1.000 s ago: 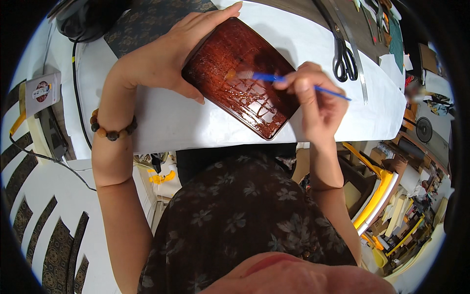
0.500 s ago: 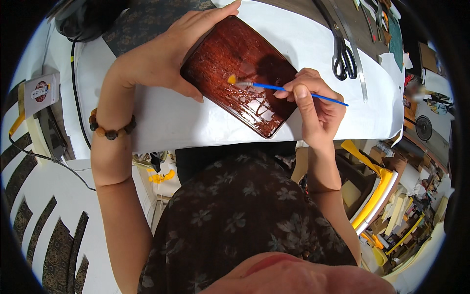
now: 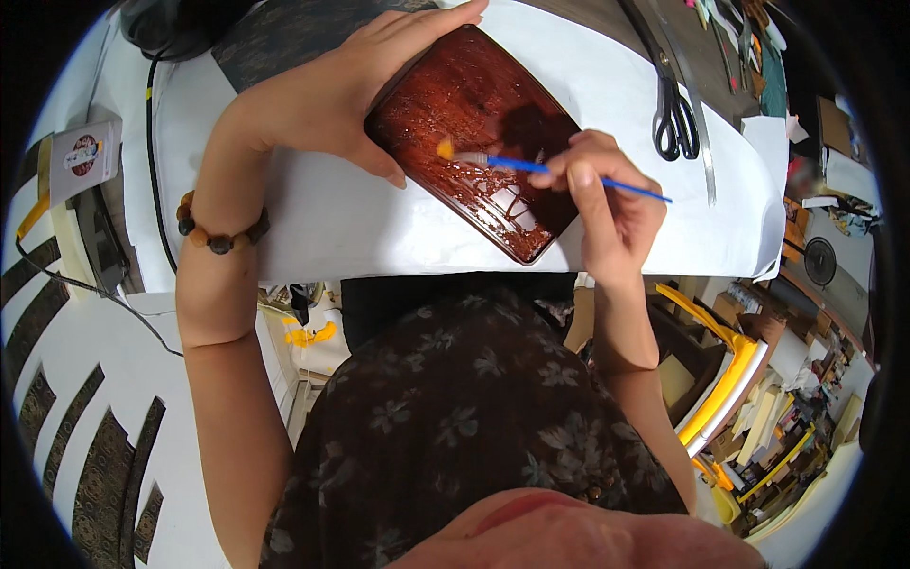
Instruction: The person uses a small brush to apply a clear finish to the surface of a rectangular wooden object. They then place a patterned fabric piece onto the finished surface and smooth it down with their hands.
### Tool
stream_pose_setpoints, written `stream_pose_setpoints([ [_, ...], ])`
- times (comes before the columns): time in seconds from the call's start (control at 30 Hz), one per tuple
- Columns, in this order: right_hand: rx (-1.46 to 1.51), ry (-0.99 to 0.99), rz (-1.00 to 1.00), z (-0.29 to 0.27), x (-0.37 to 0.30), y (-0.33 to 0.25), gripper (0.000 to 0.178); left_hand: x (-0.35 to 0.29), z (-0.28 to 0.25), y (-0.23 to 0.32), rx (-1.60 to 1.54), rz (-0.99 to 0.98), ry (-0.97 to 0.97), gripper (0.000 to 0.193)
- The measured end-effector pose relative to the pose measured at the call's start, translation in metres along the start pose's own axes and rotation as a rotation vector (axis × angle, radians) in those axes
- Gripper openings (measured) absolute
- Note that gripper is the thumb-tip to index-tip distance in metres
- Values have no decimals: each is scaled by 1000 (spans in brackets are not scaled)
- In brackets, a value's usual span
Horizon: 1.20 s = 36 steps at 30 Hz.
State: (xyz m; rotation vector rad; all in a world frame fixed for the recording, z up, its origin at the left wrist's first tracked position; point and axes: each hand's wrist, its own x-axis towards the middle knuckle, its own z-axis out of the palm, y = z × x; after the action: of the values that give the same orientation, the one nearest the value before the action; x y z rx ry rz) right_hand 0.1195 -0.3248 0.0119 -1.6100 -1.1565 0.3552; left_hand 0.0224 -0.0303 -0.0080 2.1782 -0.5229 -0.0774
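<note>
Head view, the only one supplied. We find a glossy red-brown panel (image 3: 474, 133) w/ rounded corners lying at an angle, upper centre of frame, on a white paper sheet (image 3: 313, 218) that covers the work table. Left hand (image 3: 332, 90), upper left of centre, is spread along the panel's left edge, fingers long and open, thumb pressed at the lower edge; it steadies the piece and grips nothing else. A beaded bracelet (image 3: 220, 232) sits on that wrist. Right hand (image 3: 607, 204), right of centre, has its fingers pinched narrow round a thin blue-handled brush (image 3: 569, 173); the pale bristle end, carrying a yellow-orange tip, rests on the panel surface near its middle.

Step in hand, in our judgement: coating or brushing the panel face. The lower right part shows wet streaks and bright reflections, the upper part reads more even. Approx. how much is covered we cannot tell. A next stroke would call for light, even pressure, the left hand holding firm and kept off the wet area.

Surface and room: paper looks clean round the panel. Black-handled scissors (image 3: 675, 119) and a long metal ruler (image 3: 697, 123) lie upper right, well apart from the panel. A dark cable (image 3: 152, 171) runs down the left of the sheet; a small white box (image 3: 81, 161) sits far left. Lower right of frame: cluttered floor w/ yellow and white boards (image 3: 725, 379). Lower left: pale flooring w/ dark stripes.
</note>
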Motion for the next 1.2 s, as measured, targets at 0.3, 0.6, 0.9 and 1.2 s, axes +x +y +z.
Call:
stream_pose_setpoints([
  [0.3, 33, 5, 43, 3, 8, -9, 12, -4, 5, -9, 24, 61, 29, 144],
  [0.6, 3, 6, -110, 14, 14, -17, 7, -3, 6, -11, 27, 100, 57, 146],
  [0.9, -74, 28, -227, 18, 2, -10, 10, -1, 7, -13, 31, 110, 48, 146],
  [1.2, -178, -21, -240, 21, 0, -20, 10, -2, 7, -12, 56, 102, 45, 146],
])
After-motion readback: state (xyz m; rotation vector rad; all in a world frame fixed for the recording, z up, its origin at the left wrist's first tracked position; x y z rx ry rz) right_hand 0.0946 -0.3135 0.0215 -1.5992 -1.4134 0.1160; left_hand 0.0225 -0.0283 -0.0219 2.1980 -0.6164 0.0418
